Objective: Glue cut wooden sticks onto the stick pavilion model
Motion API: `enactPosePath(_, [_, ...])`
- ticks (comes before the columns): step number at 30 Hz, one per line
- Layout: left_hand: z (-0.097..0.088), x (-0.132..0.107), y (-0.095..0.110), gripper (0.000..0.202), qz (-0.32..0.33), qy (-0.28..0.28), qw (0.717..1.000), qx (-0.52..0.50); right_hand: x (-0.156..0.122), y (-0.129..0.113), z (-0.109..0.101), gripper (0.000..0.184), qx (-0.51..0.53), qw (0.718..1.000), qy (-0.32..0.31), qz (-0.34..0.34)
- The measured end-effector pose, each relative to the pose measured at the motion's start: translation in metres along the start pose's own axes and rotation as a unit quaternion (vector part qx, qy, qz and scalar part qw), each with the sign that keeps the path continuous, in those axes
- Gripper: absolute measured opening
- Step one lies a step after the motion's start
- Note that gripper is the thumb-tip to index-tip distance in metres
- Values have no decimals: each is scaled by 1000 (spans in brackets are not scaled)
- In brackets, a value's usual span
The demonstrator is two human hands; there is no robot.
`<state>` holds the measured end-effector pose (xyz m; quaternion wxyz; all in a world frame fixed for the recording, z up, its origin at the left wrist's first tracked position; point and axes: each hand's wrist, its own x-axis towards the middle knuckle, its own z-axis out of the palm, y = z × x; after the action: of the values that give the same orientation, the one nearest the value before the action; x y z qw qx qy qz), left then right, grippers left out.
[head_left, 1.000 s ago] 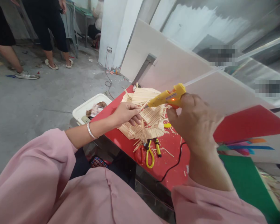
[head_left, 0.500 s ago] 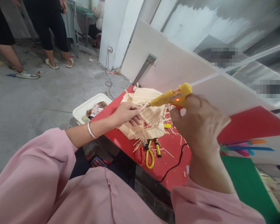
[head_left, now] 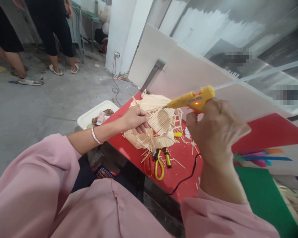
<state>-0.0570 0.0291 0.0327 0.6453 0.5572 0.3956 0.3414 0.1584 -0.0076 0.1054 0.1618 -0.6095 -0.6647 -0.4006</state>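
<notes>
Glue gun point(head_left: 191, 99) is shifted R & slightly up vs. 1 s ago; its nozzle now sits farther from your L fingertips, out along the thin stick point(head_left: 158, 109). L hand point(head_left: 135, 119) about same spot. You pinch that stick betw. L thumb & fingers; nozzle at far end, contact or small gap: can't tell. Your R hand point(head_left: 216, 122) is wrapped firmly around gun handle; orange light lit on gun's side, translucent rod point(head_left: 258, 73) out the back.

Stick structure point(head_left: 161, 124), pale wood, lies on red table point(head_left: 173, 175), under & beside your L hand, partly hidden by it. Near edge: yellow-handled pliers point(head_left: 159, 170), red handle point(head_left: 147, 165) just L of them, yellow/black tool point(head_left: 167, 158) just R. Loose sticks scattered nearby. Blk cord point(head_left: 194, 170) crosses table below your R hand. White tray point(head_left: 85, 117) w/ cloth beyond table's L side. Co-worker's legs point(head_left: 62, 43) upper L, well apart.
</notes>
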Motion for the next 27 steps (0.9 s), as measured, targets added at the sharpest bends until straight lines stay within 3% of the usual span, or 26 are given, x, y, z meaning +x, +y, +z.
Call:
enactPosePath(7, [-1,1,2,26,-1,-3,1000,16,1,-2,-4,38,-15,999,-43,24])
enactPosePath(21, [-2,5,-2,30,-3,-1,1000,1,-3,1,5,44,-79,996,36,-30])
enactPosePath(27, [-3,4,2,30,-11,-6,1000,2,-3,0,3,42,-76,996,36,-27])
